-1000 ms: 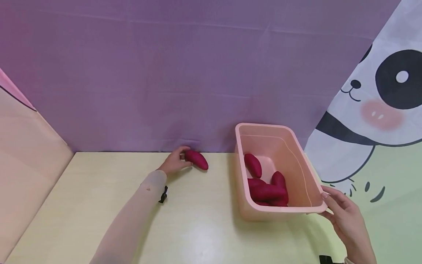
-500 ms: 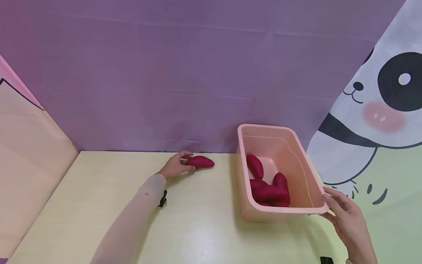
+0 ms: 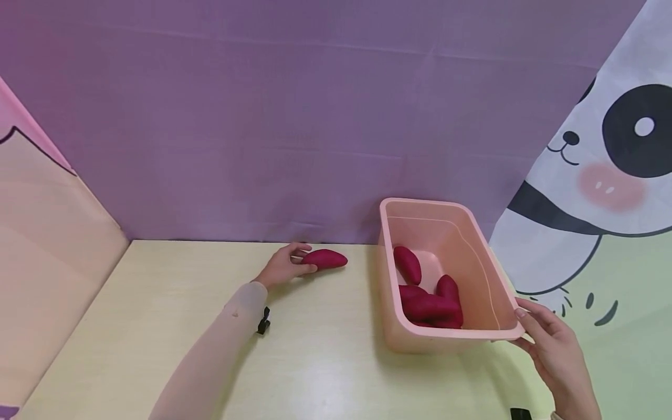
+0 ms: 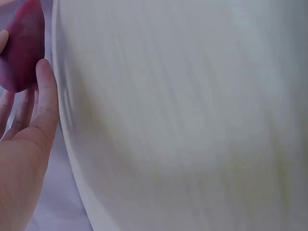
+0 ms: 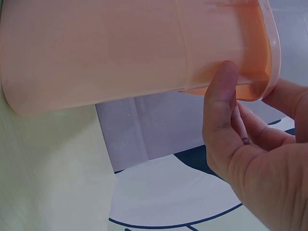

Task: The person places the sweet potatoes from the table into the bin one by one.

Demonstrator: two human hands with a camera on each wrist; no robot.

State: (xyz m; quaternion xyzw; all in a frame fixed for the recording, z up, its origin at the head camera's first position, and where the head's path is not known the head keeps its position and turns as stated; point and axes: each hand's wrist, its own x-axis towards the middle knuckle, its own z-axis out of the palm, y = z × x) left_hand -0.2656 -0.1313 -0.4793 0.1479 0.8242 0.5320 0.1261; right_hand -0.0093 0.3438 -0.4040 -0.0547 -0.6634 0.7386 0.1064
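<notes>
A magenta sweet potato [image 3: 326,258] lies on the pale yellow table [image 3: 315,361] near the purple backdrop. My left hand [image 3: 306,261] pinches its left end between thumb and fingers; the left wrist view shows the sweet potato [image 4: 23,33] against my left hand [image 4: 24,55]. A pink plastic tub [image 3: 467,233] stands to the right with several more sweet potatoes [image 3: 430,303] inside. My right hand [image 3: 521,328] grips the tub's near right corner. In the right wrist view, my right hand [image 5: 246,89] has its thumb on the tub [image 5: 120,53] wall under the rim.
A purple cloth wall [image 3: 315,116] closes the back of the table. A peach panel [image 3: 47,262] stands at the left and a panda-print sheet [image 3: 604,175] hangs at the right. Bare tabletop lies between my arms.
The sweet potato in my left hand went from tilted above the table to lying flat, a little further right. My right hand stayed on the tub's corner.
</notes>
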